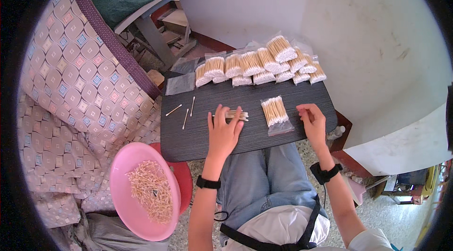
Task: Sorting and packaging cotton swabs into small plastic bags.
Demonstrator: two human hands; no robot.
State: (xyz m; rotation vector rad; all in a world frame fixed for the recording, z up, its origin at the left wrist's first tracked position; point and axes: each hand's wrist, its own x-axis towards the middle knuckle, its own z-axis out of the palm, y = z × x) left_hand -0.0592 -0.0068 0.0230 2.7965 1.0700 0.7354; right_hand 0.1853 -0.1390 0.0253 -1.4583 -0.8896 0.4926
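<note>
My left hand (224, 130) lies on the dark table with its fingers spread over a small bunch of cotton swabs (236, 115), whose ends stick out past the thumb. To its right is a clear zip bag filled with cotton swabs (275, 110), its mouth end toward me. Beside that bag, at the table's right side, is my right hand (313, 121); its fingers are loosely bent and apart, with nothing visible in them. Loose swabs (185, 119) lie on the table left of my left hand.
Filled swab bags (252, 63) are stacked along the table's (203, 142) far edge. Flat clear bags (180, 84) lie at the far left corner. A pink basin (120, 189) of loose swabs stands on a red stool (183, 175) at the left. A wall (264, 5) rises behind.
</note>
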